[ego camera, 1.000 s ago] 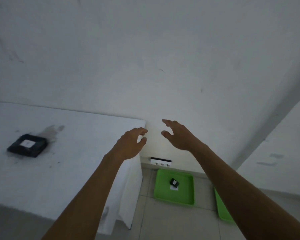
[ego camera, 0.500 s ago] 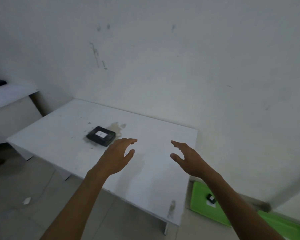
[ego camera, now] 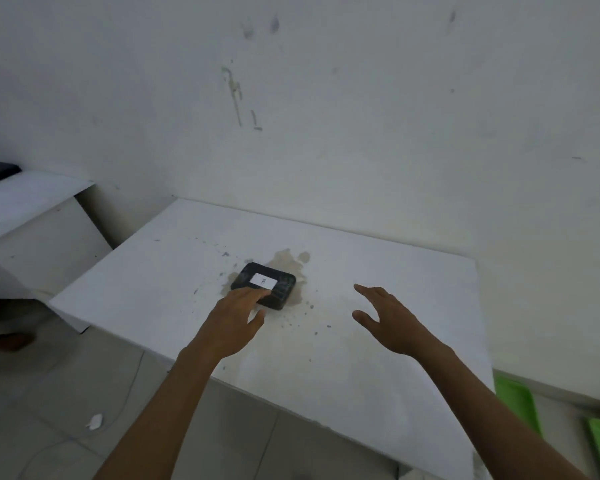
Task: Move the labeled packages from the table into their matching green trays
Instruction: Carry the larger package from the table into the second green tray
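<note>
Both hands are spread and hold nothing: the left hand (ego camera: 234, 317) has fingertips at the near edge of one black package (ego camera: 264, 285), the right hand (ego camera: 387, 318) hovers apart. That package lies flat mid-table (ego camera: 378, 258), long axis running left-far to right-near, white label up. Two green trays (ego camera: 515, 398) show at right.

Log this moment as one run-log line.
phase: reach | left hand: open, fingertips at black labeled package | right hand: open, above white table | package: on table | green trays: floor, right
</note>
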The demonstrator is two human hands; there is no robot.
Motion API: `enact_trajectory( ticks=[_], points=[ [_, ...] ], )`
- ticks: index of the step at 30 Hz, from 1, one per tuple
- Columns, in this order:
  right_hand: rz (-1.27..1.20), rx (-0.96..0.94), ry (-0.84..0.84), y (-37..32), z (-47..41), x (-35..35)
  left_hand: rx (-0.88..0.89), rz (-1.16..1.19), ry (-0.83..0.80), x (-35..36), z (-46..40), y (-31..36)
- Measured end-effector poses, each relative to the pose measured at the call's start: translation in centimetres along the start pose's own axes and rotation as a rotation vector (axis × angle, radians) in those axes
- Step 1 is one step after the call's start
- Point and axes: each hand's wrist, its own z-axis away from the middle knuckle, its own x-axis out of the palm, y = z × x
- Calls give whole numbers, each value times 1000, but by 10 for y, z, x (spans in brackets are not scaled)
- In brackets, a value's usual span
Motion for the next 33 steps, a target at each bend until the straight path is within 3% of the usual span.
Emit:
enact_trajectory(
  ticks=[13,24,33],
  points=[
    [-65,147,-95,-49,-136,82,8,162,-182,10,-122,-139],
    [-218,472,-28,-79,-202,170,83,273,-363,50,-206,-221],
    [-296,624,104,-85,-224,202,6,364,-415,89,-221,-234]
  ],
)
